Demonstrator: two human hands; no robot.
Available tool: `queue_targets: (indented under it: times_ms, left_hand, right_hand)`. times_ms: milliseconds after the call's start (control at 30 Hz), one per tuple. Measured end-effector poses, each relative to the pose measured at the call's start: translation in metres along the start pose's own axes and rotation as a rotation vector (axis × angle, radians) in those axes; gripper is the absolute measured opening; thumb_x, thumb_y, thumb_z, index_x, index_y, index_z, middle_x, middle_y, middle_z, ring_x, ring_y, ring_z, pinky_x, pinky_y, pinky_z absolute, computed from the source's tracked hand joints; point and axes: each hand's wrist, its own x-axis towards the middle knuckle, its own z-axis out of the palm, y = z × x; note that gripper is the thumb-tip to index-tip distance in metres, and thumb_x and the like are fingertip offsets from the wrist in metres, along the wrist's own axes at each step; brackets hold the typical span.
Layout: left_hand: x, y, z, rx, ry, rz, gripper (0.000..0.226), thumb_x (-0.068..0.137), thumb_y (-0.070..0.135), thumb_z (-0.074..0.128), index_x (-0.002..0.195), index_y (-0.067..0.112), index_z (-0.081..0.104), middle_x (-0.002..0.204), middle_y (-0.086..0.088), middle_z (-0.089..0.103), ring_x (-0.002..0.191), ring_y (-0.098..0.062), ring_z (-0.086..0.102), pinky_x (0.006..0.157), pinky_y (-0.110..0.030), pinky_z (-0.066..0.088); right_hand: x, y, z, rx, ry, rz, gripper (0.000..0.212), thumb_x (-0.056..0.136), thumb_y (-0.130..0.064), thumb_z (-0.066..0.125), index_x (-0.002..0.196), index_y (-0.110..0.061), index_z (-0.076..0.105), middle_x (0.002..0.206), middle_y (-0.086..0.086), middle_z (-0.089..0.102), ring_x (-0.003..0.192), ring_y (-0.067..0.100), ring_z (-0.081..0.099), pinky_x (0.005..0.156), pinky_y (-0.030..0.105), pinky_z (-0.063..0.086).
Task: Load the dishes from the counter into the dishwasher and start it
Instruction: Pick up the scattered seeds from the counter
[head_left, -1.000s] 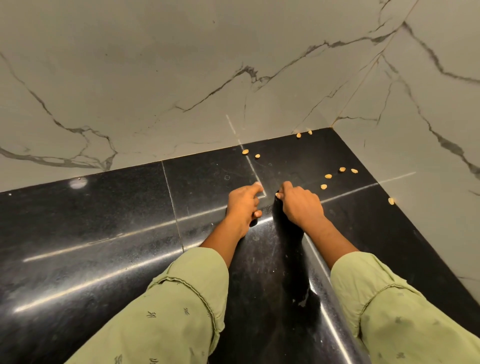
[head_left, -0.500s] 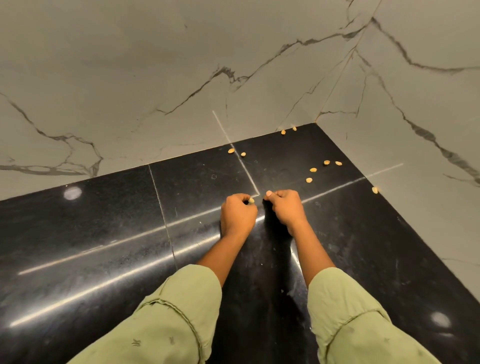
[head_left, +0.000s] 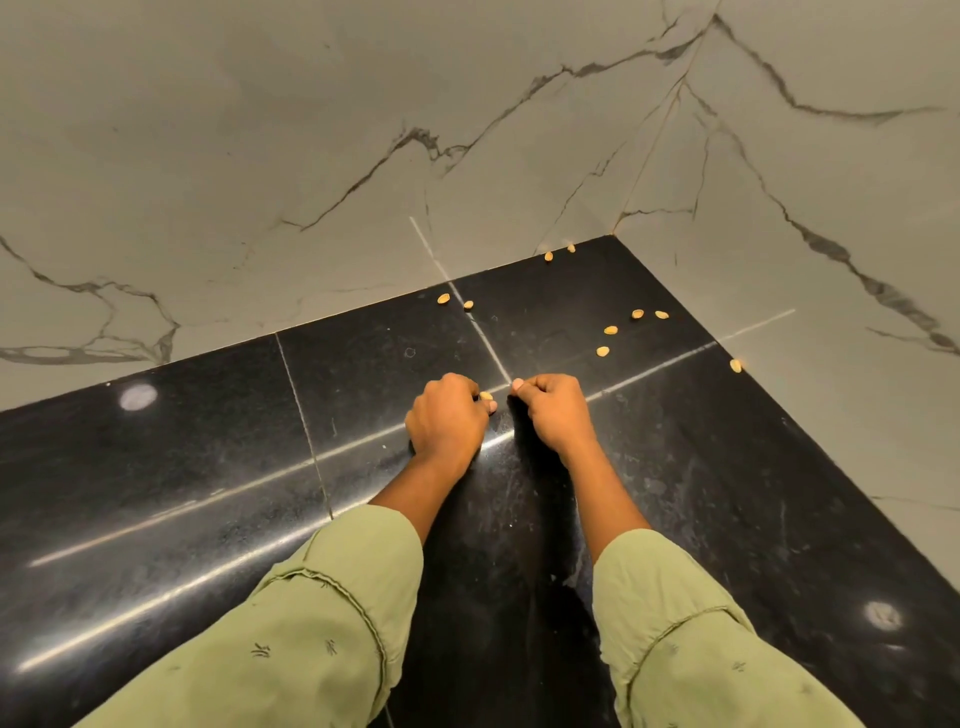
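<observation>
Surface: glossy black stone surface (head_left: 675, 467), small tan seeds (head_left: 610, 330) scattered.
My left hand (head_left: 449, 415): fingers pinch one tan seed (head_left: 485, 396).
My right hand (head_left: 558, 410): fingers curled; I cannot tell what they hold.

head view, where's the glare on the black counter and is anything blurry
Head view: two round light spots glare on the black counter, one far left, one near right, with long bright streaks across it. Head view: nothing looks blurred; the seed pinched by the left hand is crisp.
</observation>
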Motion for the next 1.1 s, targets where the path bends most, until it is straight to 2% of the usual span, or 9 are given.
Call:
queue_targets:
  times_ms: [200, 333, 467, 600, 733, 867, 967, 1033, 1100]
  left_hand:
    - [0.008, 0.012, 0.000, 0.157, -0.021, 0.051, 0.021, 0.092, 0.033, 0.066, 0.105, 0.018, 0.071, 0.105, -0.008, 0.069, 0.101, -0.032, 0.065, 0.073, -0.036, 0.045]
    - [0.011, 0.027, -0.005, 0.304, -0.062, 0.125, 0.020, 0.094, 0.024, 0.064, 0.109, 0.012, 0.064, 0.112, -0.011, 0.065, 0.106, -0.033, 0.063, 0.077, -0.038, 0.046]
    - [0.013, 0.035, -0.008, 0.499, -0.102, 0.290, 0.019, 0.097, 0.015, 0.057, 0.116, 0.010, 0.061, 0.117, -0.012, 0.063, 0.109, -0.034, 0.062, 0.075, -0.037, 0.040]
    - [0.014, 0.025, -0.010, 0.716, -0.104, 0.481, 0.017, 0.100, 0.015, 0.053, 0.115, 0.014, 0.063, 0.114, -0.008, 0.064, 0.106, -0.031, 0.063, 0.072, -0.035, 0.037]
    - [0.018, 0.023, -0.013, 0.726, -0.109, 0.477, 0.019, 0.102, 0.021, 0.051, 0.114, 0.012, 0.062, 0.115, -0.010, 0.064, 0.106, -0.032, 0.063, 0.072, -0.035, 0.037]
    - [0.016, 0.019, -0.009, 0.728, -0.115, 0.499, 0.019, 0.101, 0.015, 0.048, 0.117, 0.012, 0.058, 0.115, -0.010, 0.064, 0.106, -0.032, 0.063, 0.072, -0.036, 0.036]
    - [0.010, 0.010, 0.000, 0.737, -0.119, 0.518, 0.022, 0.097, 0.010, 0.052, 0.119, 0.010, 0.050, 0.111, -0.009, 0.067, 0.102, -0.032, 0.066, 0.071, -0.037, 0.041]
    - [0.009, 0.002, 0.007, 0.721, -0.115, 0.538, 0.029, 0.094, 0.010, 0.058, 0.120, 0.010, 0.044, 0.107, -0.008, 0.068, 0.097, -0.032, 0.067, 0.071, -0.039, 0.045]
    - [0.012, -0.007, 0.011, 0.608, -0.098, 0.542, 0.019, 0.102, 0.014, 0.046, 0.120, 0.012, 0.041, 0.102, -0.008, 0.069, 0.091, -0.032, 0.067, 0.064, -0.038, 0.040]
  right_hand:
    - [0.004, 0.001, 0.004, -0.153, -0.064, -0.034, 0.015, 0.087, -0.030, 0.070, 0.079, -0.020, 0.077, 0.060, -0.009, 0.064, 0.063, 0.012, 0.058, 0.060, 0.029, 0.045]
    - [0.001, -0.004, -0.001, -0.122, -0.120, -0.013, 0.019, 0.090, -0.025, 0.067, 0.076, -0.016, 0.075, 0.044, -0.014, 0.053, 0.045, 0.001, 0.044, 0.054, 0.024, 0.036]
    - [-0.002, -0.010, -0.007, -0.085, -0.153, -0.003, 0.024, 0.092, -0.017, 0.064, 0.077, 0.000, 0.073, 0.052, 0.000, 0.052, 0.038, 0.001, 0.039, 0.046, 0.019, 0.035]
    - [-0.003, -0.011, -0.009, -0.037, -0.160, 0.019, 0.029, 0.092, -0.018, 0.065, 0.066, -0.009, 0.071, 0.050, 0.003, 0.050, 0.044, 0.008, 0.037, 0.047, 0.022, 0.034]
    - [-0.001, -0.010, -0.009, -0.006, -0.154, 0.044, 0.030, 0.092, -0.019, 0.065, 0.076, 0.006, 0.070, 0.050, 0.004, 0.042, 0.045, 0.011, 0.034, 0.048, 0.024, 0.032]
    - [0.000, -0.010, -0.008, 0.007, -0.149, 0.054, 0.039, 0.091, -0.018, 0.067, 0.054, -0.010, 0.062, 0.044, -0.001, 0.039, 0.042, 0.010, 0.033, 0.045, 0.022, 0.031]
    - [-0.001, -0.011, -0.008, 0.036, -0.152, 0.061, 0.034, 0.091, -0.019, 0.067, 0.069, 0.007, 0.065, 0.051, 0.007, 0.044, 0.047, 0.013, 0.037, 0.047, 0.022, 0.032]
    - [-0.001, -0.010, -0.008, 0.041, -0.154, 0.069, 0.036, 0.092, -0.018, 0.067, 0.060, -0.001, 0.062, 0.045, 0.001, 0.044, 0.042, 0.009, 0.037, 0.045, 0.020, 0.033]
    - [-0.003, -0.011, -0.009, 0.018, -0.159, 0.057, 0.036, 0.093, -0.018, 0.066, 0.058, -0.010, 0.061, 0.037, -0.011, 0.043, 0.035, 0.001, 0.036, 0.042, 0.016, 0.032]
